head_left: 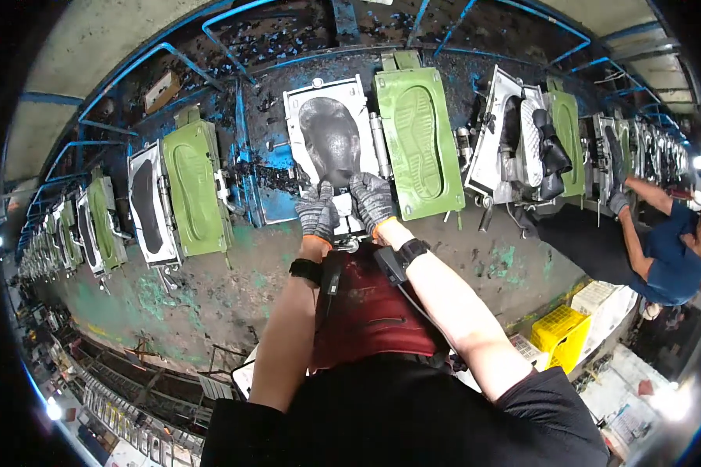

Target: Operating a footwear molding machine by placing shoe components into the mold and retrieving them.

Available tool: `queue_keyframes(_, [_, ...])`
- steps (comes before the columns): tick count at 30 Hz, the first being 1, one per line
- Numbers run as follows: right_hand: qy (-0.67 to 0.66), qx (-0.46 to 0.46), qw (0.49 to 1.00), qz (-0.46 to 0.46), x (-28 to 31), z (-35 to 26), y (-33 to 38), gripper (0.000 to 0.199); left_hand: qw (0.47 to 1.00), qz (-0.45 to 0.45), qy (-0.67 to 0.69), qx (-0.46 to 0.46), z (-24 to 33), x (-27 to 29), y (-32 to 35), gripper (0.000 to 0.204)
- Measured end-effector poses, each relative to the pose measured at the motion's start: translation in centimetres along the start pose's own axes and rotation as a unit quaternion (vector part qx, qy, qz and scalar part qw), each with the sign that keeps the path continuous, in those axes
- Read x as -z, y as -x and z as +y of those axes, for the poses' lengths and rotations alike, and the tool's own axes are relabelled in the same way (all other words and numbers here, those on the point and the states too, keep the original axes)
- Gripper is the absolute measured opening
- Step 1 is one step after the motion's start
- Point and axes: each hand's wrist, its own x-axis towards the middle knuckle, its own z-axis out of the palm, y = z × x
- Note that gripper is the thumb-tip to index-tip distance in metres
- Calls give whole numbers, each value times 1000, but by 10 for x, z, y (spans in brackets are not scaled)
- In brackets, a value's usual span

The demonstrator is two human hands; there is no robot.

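Observation:
A silver mould half (294,117) stands in front of me, with a dark grey shoe-shaped piece (336,134) lying in its hollow. At the near end of that piece, my left hand (317,212) has its fingers curled closed on the left side of the edge. My right hand (372,198) pinches the same edge from the right, close beside the left one. Both hands wear grey knitted gloves with orange cuffs. What exactly lies under the fingertips is partly hidden. Hinged to the mould's right side is a green mould half (420,144) with a sole-shaped recess.
More moulds line the row, including a green one (197,187) on the left and an open silver one (487,140) on the right holding a white-and-black shoe (531,144). Blue rails (241,140) run behind. A co-worker (662,249) works at right, near a yellow crate (561,335).

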Motion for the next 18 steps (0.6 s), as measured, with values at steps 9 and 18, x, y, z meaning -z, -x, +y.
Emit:
queue_keyframes(9, [420,284,844,-175,41,26,81,60,912,-48,-394,-104,64,26,25,34])
queue_keyframes(18, [318,47,928,-190,-16,-15,113,120,521,-58,-745,-413,108,-54,-36,78])
